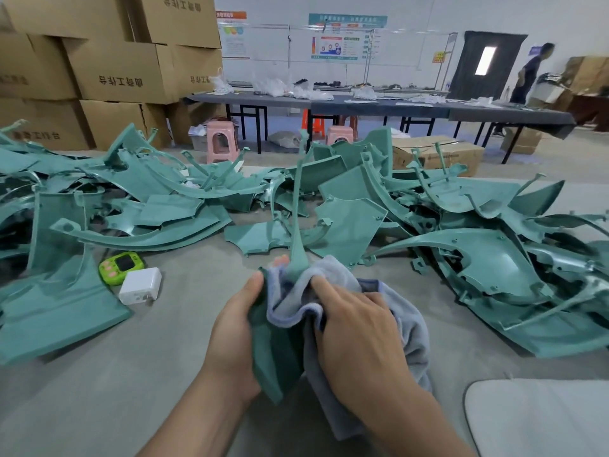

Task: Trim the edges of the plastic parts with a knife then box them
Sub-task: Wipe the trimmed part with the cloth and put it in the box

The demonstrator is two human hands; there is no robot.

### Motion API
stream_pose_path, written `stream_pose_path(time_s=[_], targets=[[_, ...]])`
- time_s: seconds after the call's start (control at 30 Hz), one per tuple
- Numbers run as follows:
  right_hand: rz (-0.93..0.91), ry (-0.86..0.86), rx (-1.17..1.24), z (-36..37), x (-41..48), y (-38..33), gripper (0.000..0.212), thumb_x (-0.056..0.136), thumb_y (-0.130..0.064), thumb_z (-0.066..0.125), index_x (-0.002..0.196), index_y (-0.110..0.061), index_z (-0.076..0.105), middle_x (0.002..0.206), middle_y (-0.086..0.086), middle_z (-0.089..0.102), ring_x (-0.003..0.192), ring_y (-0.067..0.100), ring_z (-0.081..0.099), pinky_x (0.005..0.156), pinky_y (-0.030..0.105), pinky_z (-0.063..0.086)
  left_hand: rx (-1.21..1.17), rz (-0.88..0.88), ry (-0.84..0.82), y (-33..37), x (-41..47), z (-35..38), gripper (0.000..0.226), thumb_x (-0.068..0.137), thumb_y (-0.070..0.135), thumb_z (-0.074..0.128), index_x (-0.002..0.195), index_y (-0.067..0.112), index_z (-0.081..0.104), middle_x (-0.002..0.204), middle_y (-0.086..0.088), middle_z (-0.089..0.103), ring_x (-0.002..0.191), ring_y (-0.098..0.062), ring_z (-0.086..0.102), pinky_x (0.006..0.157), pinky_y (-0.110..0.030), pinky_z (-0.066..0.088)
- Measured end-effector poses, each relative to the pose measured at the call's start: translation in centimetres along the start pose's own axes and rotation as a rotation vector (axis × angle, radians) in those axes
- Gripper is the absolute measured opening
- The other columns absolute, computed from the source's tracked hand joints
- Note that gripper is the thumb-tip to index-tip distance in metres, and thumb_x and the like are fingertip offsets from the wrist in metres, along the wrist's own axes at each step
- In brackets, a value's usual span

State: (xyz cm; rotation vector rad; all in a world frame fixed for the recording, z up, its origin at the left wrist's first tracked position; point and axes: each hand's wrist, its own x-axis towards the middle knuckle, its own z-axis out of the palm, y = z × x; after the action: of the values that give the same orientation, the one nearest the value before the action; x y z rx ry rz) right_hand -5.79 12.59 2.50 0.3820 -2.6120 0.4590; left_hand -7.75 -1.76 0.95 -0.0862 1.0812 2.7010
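Observation:
My left hand (235, 338) grips a teal plastic part (280, 354) by its wide lower end, thumb on its left edge. The part's thin stem (298, 225) rises straight up. My right hand (357, 338) holds a grey-blue cloth (408, 328) wrapped around the part, forefinger pressing the cloth near the stem's base. Piles of teal plastic parts lie on the grey surface to the left (99, 209) and right (478, 242). No knife shows.
A green timer (121, 267) and a white charger (141, 285) lie left of my hands. A pale cushion (540, 420) sits at the bottom right. Cardboard boxes (115, 67) stack at the back left, one box (438, 155) beyond the pile. Long dark tables (379, 108), pink stools and a person stand far back.

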Motion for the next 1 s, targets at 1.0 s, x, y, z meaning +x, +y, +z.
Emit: stream_pose_path(time_s=[1.0], targets=[[0.214, 0.551, 0.307, -4.9, 1.8, 5.2, 0.057, 0.072, -0.005, 0.044, 0.119, -0.02, 0.072, 0.1, -0.016, 0.06, 0.093, -0.003, 0.034, 0.091, 0.038, 0.037, 0.377, -0.221, -0.13, 2.5, 0.7, -2.1, 0.056, 0.065, -0.008, 0.064, 0.115, 0.015, 0.077, 0.119, -0.026, 0.07, 0.088, -0.038, 0.074, 0.08, -0.047, 0.061]])
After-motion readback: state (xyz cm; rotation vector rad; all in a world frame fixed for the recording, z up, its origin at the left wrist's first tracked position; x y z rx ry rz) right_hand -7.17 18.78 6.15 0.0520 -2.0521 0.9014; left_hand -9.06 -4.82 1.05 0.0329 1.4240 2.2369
